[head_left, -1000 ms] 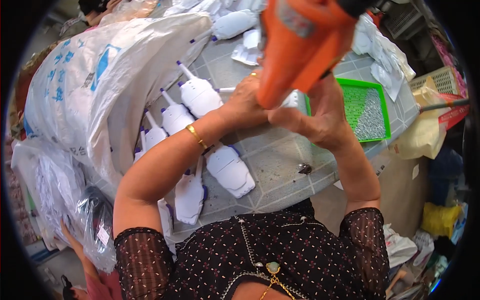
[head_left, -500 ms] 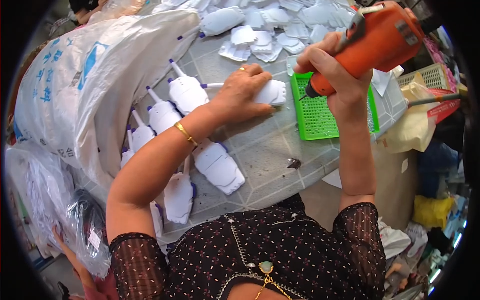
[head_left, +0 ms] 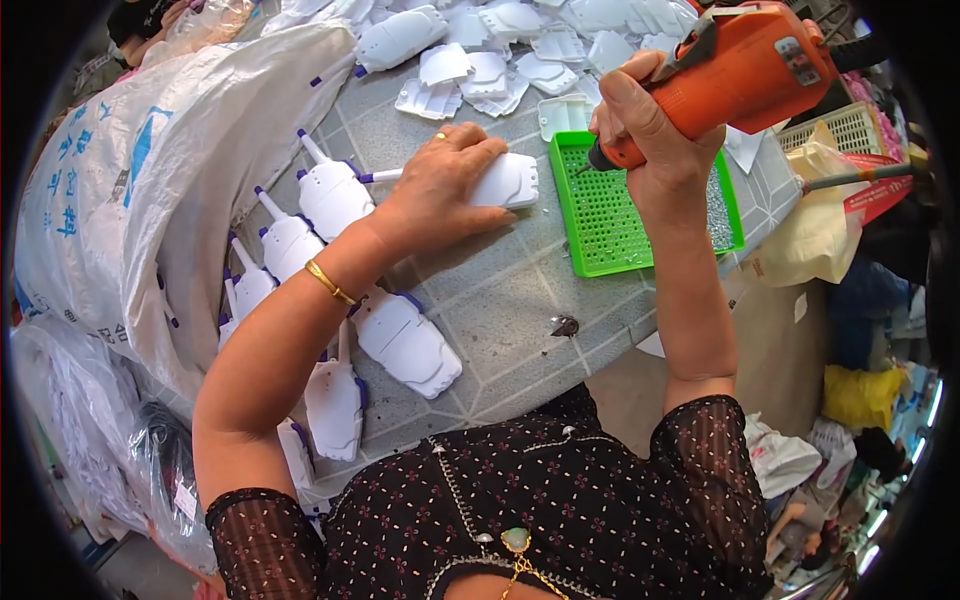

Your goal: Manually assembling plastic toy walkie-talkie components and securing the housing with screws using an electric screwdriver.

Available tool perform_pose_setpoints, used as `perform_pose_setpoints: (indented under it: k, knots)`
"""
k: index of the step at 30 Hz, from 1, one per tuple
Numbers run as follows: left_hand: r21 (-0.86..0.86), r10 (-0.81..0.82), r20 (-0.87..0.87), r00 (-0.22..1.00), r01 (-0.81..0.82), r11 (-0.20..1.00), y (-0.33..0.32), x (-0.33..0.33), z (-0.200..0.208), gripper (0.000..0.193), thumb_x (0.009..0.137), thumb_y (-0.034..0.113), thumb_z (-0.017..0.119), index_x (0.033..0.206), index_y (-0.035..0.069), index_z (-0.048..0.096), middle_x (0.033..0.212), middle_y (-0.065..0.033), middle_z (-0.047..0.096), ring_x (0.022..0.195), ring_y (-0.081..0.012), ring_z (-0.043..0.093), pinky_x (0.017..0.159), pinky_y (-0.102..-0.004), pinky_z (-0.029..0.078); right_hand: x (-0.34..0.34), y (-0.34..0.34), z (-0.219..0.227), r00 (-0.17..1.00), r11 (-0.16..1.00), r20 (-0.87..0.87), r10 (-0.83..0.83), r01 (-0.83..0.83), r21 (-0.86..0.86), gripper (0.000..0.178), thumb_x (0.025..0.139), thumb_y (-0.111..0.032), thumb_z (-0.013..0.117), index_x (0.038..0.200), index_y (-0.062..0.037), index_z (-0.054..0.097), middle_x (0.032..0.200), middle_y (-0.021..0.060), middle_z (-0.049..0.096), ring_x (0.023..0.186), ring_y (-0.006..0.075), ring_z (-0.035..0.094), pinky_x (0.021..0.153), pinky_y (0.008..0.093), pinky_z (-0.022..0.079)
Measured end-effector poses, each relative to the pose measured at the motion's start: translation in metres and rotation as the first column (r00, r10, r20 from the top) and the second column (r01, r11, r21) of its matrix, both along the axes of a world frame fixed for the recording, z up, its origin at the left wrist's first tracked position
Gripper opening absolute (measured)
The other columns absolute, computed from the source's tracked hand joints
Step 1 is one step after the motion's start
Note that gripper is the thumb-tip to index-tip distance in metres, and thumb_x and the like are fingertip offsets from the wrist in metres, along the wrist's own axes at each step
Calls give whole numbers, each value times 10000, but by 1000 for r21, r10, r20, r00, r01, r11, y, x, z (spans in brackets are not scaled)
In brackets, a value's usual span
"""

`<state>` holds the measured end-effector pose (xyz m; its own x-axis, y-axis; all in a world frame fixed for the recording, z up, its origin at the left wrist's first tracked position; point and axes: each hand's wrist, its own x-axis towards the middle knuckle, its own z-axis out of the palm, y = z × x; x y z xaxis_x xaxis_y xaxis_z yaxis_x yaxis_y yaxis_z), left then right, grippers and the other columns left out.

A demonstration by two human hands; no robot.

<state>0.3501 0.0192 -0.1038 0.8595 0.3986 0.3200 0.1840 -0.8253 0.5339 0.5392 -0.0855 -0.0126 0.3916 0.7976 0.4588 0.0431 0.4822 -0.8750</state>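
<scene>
My left hand (head_left: 443,190) lies over a white plastic walkie-talkie-shaped casing (head_left: 507,182), fingers and thumb gripping its sides. Its thin antenna (head_left: 383,176) sticks out to the left. My right hand (head_left: 662,150) is wrapped round an orange electric screwdriver (head_left: 745,80), held in the air above a green perforated tray (head_left: 600,262). The thin bit points down and left over the tray's left part. Small silvery screws (head_left: 718,215) lie along the tray's right side. Similar white casings with purple trim (head_left: 408,340) lie on the table left of and below my left arm.
Loose white shell pieces (head_left: 490,75) are heaped at the far side of the grey table (head_left: 510,330). A big white woven sack (head_left: 100,180) bulges over the left edge. One small dark object (head_left: 564,326) lies near the front edge. A cream basket (head_left: 835,130) stands at the right.
The whole view has shifted, so most things appear further left. The screwdriver has moved slightly up and right relative to the tray. My left hand keeps its hold on the casing.
</scene>
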Motion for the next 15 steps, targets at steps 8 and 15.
perform_pose_setpoints:
  k: [8, 15]
  knots:
    - [-18, 11, -56, 998, -12, 1000, -1, 2, 5, 679, 674, 341, 844, 1224, 20, 610, 1160, -167, 593, 1124, -365, 563, 982, -441, 474, 13, 2, -24, 990, 989, 38, -132, 134, -56, 145, 892, -40, 724, 851, -31, 586, 669, 11, 540, 551, 105, 534, 596, 286, 480]
    - [-21, 17, -73, 997, -19, 1000, -1, 2, 6, 684, 664, 334, 850, 1228, 26, 614, 1164, -159, 592, 1122, -358, 564, 974, -439, 481, 13, 2, -32, 994, 994, 32, -106, 107, -36, 151, 901, -42, 722, 845, -38, 582, 671, 15, 551, 548, 106, 542, 597, 282, 490]
